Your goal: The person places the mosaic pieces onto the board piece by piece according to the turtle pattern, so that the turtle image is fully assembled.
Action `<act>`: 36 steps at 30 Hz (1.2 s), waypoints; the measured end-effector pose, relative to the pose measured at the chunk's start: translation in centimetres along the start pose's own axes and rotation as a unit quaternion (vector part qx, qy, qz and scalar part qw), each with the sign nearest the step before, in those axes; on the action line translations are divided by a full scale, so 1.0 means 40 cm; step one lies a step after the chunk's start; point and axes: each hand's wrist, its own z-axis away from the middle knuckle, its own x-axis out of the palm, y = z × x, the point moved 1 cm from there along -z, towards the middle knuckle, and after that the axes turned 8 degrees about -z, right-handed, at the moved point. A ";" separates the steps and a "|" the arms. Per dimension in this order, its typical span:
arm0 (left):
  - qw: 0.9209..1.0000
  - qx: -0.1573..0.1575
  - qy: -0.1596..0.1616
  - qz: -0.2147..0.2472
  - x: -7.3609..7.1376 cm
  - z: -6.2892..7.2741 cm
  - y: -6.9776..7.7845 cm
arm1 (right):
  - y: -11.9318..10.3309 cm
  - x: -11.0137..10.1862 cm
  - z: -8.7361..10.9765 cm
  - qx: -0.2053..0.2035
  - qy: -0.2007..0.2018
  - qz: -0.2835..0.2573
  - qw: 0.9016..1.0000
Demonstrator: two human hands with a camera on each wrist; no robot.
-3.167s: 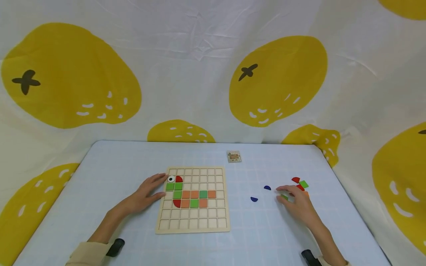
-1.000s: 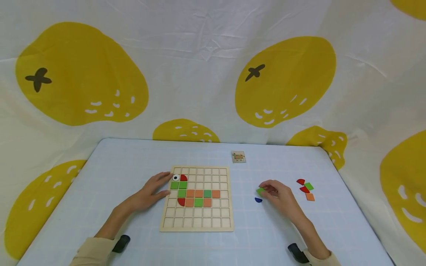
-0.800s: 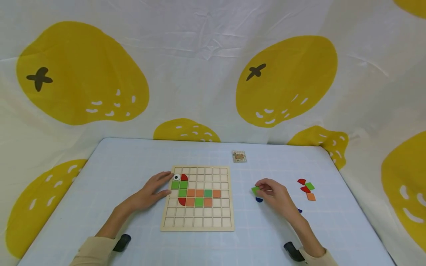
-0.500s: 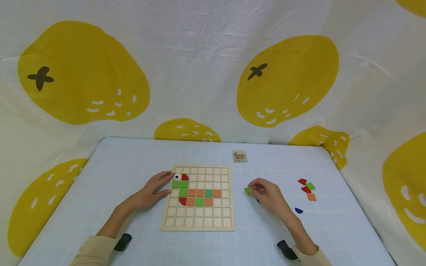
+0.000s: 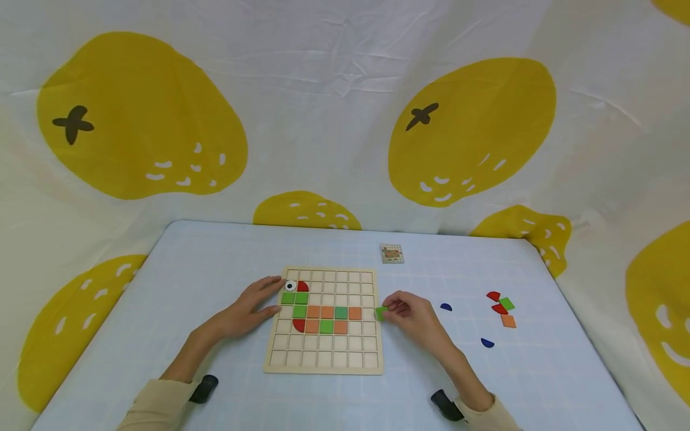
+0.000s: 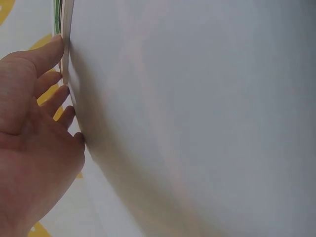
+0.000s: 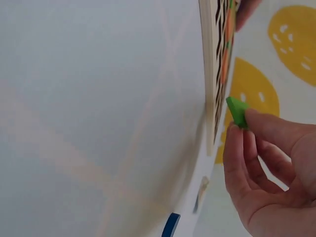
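A wooden grid board (image 5: pixel 323 361) lies on the table with square cells. Green, orange and red tiles fill part of it, along with a white eye tile (image 5: pixel 291 286) at the upper left. My right hand (image 5: pixel 414 319) pinches a green square tile (image 7: pixel 238 111) between thumb and fingers, at the board's right edge. In the head view the tile overlaps that edge. My left hand (image 5: pixel 244 311) rests against the board's left edge, fingers fairly straight; the left wrist view shows its fingertips (image 6: pixel 63 94) along the rim.
Right of the board lie two blue half-round pieces (image 5: pixel 446 307). Farther right are red pieces (image 5: pixel 499 309), a green tile (image 5: pixel 507 304) and an orange tile (image 5: pixel 509 321). A small patterned card (image 5: pixel 392 254) lies behind the board. A fruit-print cloth hangs at the back.
My right hand has picked up the green tile from the right side and carried it left to the board's edge. One blue piece lies nearer the front right. My left hand stays at the board.
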 end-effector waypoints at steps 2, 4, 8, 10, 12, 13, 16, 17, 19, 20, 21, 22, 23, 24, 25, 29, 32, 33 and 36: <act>1.000 -0.001 -0.001 0.002 0.000 -0.001 0.000 | -0.003 0.010 -0.003 0.005 -0.008 -0.005 1.000; 1.000 -0.003 -0.002 0.003 0.001 -0.002 -0.001 | -0.005 0.018 -0.006 0.008 -0.015 -0.010 1.000; 1.000 -0.008 -0.002 0.000 0.002 -0.005 -0.002 | -0.010 0.034 -0.009 -0.003 -0.030 -0.022 0.999; 1.000 -0.011 -0.002 -0.001 0.002 -0.007 -0.002 | -0.011 0.041 -0.010 -0.013 -0.039 -0.026 0.999; 1.000 -0.013 -0.003 -0.001 0.001 -0.009 -0.003 | -0.014 0.048 -0.011 -0.012 -0.048 -0.028 0.998; 1.000 -0.013 -0.004 -0.002 0.002 -0.010 -0.003 | -0.015 0.052 -0.011 -0.010 -0.051 -0.027 0.998; 1.000 -0.014 -0.004 -0.002 0.002 -0.011 -0.003 | -0.019 0.064 -0.012 -0.001 -0.062 -0.031 0.998; 1.000 -0.013 -0.004 -0.002 0.002 -0.011 -0.004 | -0.021 0.068 -0.011 0.002 -0.067 -0.032 0.997; 1.000 -0.013 -0.003 0.000 0.003 -0.011 -0.003 | -0.023 0.075 -0.011 0.000 -0.074 -0.034 0.997; 1.000 -0.014 -0.003 0.001 0.003 -0.011 -0.003 | -0.024 0.078 -0.011 -0.002 -0.077 -0.034 0.996; 1.000 -0.015 -0.003 0.001 0.004 -0.011 -0.003 | -0.025 0.080 -0.011 -0.003 -0.079 -0.032 0.996; 1.000 -0.015 -0.003 0.001 0.005 -0.011 -0.003 | -0.026 0.083 -0.011 -0.004 -0.082 -0.031 0.996; 1.000 -0.016 -0.003 0.002 0.005 -0.011 -0.003 | -0.027 0.085 -0.011 -0.007 -0.083 -0.029 0.996; 1.000 -0.017 -0.003 0.002 0.006 -0.011 -0.003 | -0.028 0.087 -0.011 -0.008 -0.084 -0.027 0.996; 1.000 -0.017 -0.003 0.002 0.006 -0.011 -0.004 | -0.029 0.089 -0.011 -0.010 -0.086 -0.024 0.996; 1.000 -0.016 -0.002 0.004 0.007 -0.010 -0.004 | -0.029 0.094 -0.012 -0.010 -0.095 -0.012 0.995; 1.000 -0.015 -0.002 0.004 0.007 -0.009 -0.004 | -0.028 0.096 -0.012 -0.012 -0.101 -0.004 0.995; 1.000 -0.016 -0.003 0.003 0.007 -0.008 -0.005 | -0.028 0.097 -0.012 -0.014 -0.102 -0.002 0.995; 1.000 -0.016 -0.002 0.003 0.008 -0.007 -0.005 | -0.030 0.100 -0.013 -0.022 -0.101 -0.003 0.995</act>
